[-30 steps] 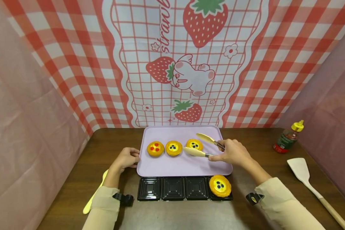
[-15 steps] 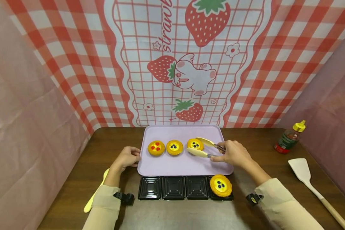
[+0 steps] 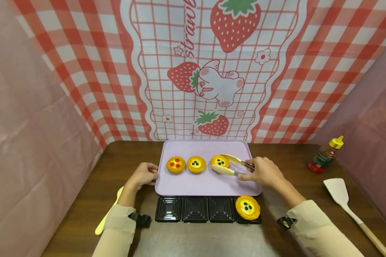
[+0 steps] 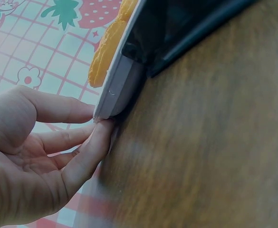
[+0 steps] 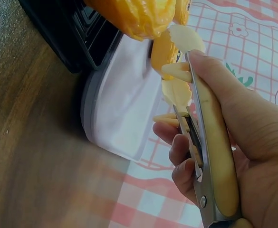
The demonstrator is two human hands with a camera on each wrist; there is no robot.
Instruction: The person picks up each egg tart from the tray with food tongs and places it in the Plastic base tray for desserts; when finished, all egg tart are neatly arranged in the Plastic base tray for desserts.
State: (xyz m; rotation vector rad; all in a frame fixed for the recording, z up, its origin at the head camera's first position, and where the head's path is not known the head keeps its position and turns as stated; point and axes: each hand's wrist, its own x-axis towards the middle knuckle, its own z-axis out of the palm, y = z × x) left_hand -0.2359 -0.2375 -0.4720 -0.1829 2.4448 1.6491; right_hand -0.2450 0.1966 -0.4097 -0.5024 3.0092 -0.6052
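My right hand [image 3: 266,172] grips a pair of tongs [image 5: 212,128] with cream tips, thumb on one arm and fingers curled round the other. The spread tips straddle an egg tart with blue berries [image 3: 220,161] on the lilac tray [image 3: 193,185]. Left of it on the tray sit another blue-berry tart [image 3: 196,165] and a tart with red pieces [image 3: 176,165]. At the tray's left edge, my left hand [image 4: 39,152] pinches the rim between thumb and fingers. One more blue-berry tart [image 3: 247,207] rests in the rightmost compartment of a black container [image 3: 194,209].
The black container's other compartments hold nothing. A yellow spreader-like utensil [image 3: 108,214] lies by my left forearm. To the right stand a sauce bottle with a yellow cap [image 3: 325,155] and a white spatula with a wooden handle [image 3: 344,200]. A checked cloth [image 3: 141,71] hangs behind the table.
The tongs' tips have shifted onto the rightmost tart on the tray, one on each side of it. My left hand stays at the tray's edge, and the tarts keep their places.
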